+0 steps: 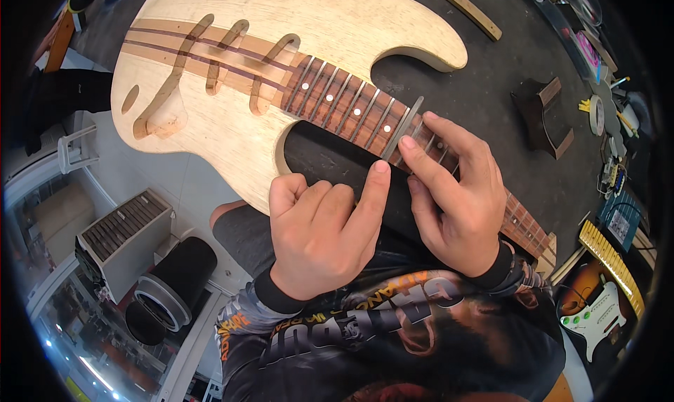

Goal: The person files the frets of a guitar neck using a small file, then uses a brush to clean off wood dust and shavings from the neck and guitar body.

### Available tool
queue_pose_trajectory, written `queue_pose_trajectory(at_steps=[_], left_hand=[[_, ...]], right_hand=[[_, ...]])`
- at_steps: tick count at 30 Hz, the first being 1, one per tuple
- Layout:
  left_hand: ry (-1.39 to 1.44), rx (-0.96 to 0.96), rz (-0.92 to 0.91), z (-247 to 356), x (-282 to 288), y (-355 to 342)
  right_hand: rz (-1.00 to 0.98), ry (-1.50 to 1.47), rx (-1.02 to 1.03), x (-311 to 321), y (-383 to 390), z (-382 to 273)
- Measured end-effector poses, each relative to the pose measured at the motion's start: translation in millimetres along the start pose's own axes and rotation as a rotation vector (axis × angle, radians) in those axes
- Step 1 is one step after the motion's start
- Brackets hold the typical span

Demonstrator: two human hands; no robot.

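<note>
An unfinished pale wood guitar body point(260, 132) lies tilted across the bench, routed slots in its top. Its dark reddish fretboard point(344, 102) has white dots and runs down to the right. Across the frets lies a narrow grey strip, file-like in shape point(405, 127). My right hand point(460, 198) bends over the fretboard, index and middle fingertips at the strip's right side, seemingly gripping it. My left hand point(323, 237) has its index finger stretched to the strip's near end; its other fingers curl in, and the thumb is hidden.
On the dark bench point(449, 58) are a wooden strip point(463, 9), a dark curved block point(544, 114) and a tape roll point(597, 114). A guitar with a white pickguard point(597, 318) lies at right. A black cylindrical bin point(175, 283) and a slatted box point(126, 240) stand lower left.
</note>
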State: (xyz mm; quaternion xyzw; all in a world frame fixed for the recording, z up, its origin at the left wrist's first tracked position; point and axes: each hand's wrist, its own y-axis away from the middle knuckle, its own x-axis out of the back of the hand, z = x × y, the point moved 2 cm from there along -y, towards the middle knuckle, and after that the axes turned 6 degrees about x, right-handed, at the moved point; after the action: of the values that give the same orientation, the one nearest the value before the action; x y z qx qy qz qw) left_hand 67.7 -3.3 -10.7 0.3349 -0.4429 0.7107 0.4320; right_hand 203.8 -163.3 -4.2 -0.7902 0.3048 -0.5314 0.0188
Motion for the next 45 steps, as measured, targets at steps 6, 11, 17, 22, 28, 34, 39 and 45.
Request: queue_pose_trajectory(at_steps=[6,11,17,22,28,34,39,45], left_hand=[[0.066,-0.009,-0.040,-1.3,3.2,5.7],[0.091,0.001,-0.058,-1.0,3.0,-2.0],[0.096,-0.003,-0.070,-2.1,5.7,12.5],[0.119,-0.014,-0.035,-2.5,0.5,-0.6],[0.113,0.010,-0.100,0.5,10.3,20.9],[0.128,0.014,-0.057,0.2,-2.2,-12.6],[0.100,0.068,-0.170,1.0,20.7,22.8],[0.108,0.009,-0.080,-0.1,1.8,-8.9]], right_hand=[[-0.006,-0.009,0.005,1.3,-1.2,1.1],[-0.003,-0.019,0.006,0.8,-0.2,0.9],[0.006,-0.024,0.011,0.8,1.7,2.2],[-0.019,-0.034,0.008,0.7,-2.6,1.0],[-0.020,-0.042,-0.003,5.6,-2.8,-1.4],[0.016,-0.037,0.010,-1.1,-0.4,2.4],[0.009,-0.028,0.019,0.9,0.2,2.4],[0.029,-0.042,0.009,-1.9,-0.6,2.1]])
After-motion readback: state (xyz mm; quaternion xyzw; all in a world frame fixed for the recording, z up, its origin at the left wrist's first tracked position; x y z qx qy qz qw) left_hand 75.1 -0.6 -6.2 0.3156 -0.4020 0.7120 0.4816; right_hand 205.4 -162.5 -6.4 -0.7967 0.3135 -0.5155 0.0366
